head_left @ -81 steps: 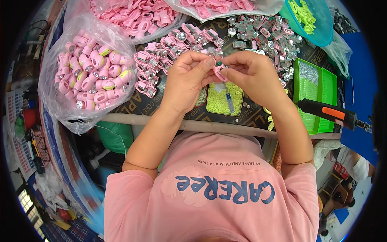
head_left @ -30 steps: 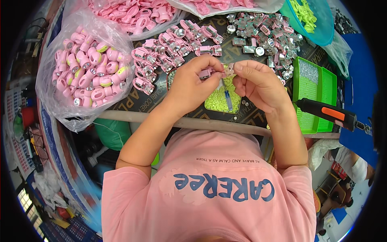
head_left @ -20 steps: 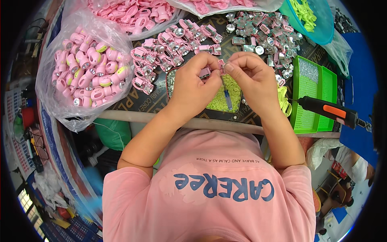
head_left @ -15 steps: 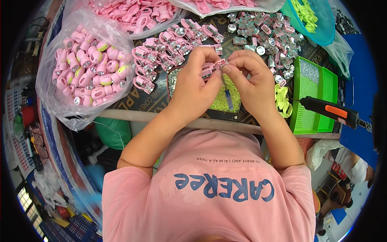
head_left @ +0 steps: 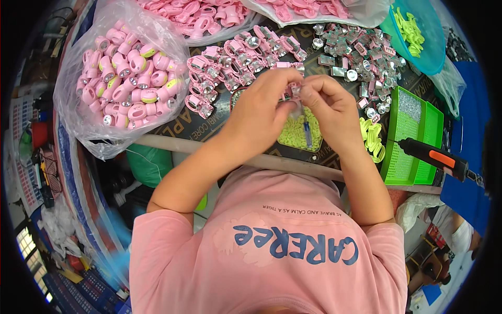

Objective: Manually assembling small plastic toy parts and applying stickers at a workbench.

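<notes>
A shallow rectangular tray (head_left: 299, 149) filled with small yellow-green plastic bits (head_left: 294, 132) sits on the dark, letter-printed desk (head_left: 201, 128), close to its front edge. Just over the tray's far edge, both hands meet around a small pink plastic part with silvery metal (head_left: 296, 90), much of it hidden by the fingers. The left hand (head_left: 261, 112) is curled, its thumb and forefinger closed on the part from the tray's left side. The right hand (head_left: 334, 110) is bent in from the tray's right, thumb and forefinger pinched together at the part's other end, the remaining fingers folded.

A slim tool with a translucent blue handle (head_left: 307, 135) lies across the bits in the tray. Just right of the tray are yellow-green curved plastic strips (head_left: 372, 140); farther right stands a bright green two-part plastic box (head_left: 433, 125) with tiny silvery metal pieces (head_left: 409, 107) in it, and a black-and-orange powered screwdriver (head_left: 436, 157) hangs in front of that box. Beyond the tray, to the left, pink shells fitted with shiny round reflectors (head_left: 243, 55) are spread in rows; beyond it to the right is a heap of silvery and pink lamp assemblies (head_left: 361, 57). Well left of the tray, a clear plastic bag (head_left: 76, 125) holds rounded pink flashlights (head_left: 128, 83).
</notes>
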Motion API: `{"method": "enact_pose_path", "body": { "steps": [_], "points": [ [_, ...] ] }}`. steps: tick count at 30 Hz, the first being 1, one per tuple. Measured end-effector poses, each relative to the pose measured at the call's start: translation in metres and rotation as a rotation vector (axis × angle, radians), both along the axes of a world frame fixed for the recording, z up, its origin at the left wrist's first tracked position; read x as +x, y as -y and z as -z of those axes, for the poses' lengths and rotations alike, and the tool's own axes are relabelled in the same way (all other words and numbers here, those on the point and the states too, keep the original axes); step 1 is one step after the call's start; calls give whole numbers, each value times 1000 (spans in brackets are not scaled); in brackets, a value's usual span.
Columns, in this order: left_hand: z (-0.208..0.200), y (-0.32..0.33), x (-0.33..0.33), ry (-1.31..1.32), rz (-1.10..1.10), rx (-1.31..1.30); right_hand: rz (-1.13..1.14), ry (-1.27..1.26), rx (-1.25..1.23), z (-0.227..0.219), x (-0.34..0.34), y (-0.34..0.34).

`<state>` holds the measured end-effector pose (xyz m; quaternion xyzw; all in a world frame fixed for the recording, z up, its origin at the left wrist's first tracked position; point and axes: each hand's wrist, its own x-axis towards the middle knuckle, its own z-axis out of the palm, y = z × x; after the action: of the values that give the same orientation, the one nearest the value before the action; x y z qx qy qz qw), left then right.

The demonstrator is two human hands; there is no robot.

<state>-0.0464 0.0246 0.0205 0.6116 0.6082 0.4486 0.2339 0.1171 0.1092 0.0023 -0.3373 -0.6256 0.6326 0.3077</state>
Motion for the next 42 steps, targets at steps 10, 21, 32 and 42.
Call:
{"method": "enact_pose_path", "body": {
  "steps": [10, 21, 32, 42],
  "points": [
    [-13, -34, -146, -512, 143, -139, 483, 441, 611, -16, 58, -71],
    [-24, -48, -167, -316, 200, -237, 58, 714, 1266, 2, 22, -72],
    [-18, -83, -228, -838, -31, -224, 113, 607, 1017, -11, 43, -77],
    [15, -102, -203, -1098, -133, -282, 55, 532, 907, -23, 59, -65]
  ]
}}
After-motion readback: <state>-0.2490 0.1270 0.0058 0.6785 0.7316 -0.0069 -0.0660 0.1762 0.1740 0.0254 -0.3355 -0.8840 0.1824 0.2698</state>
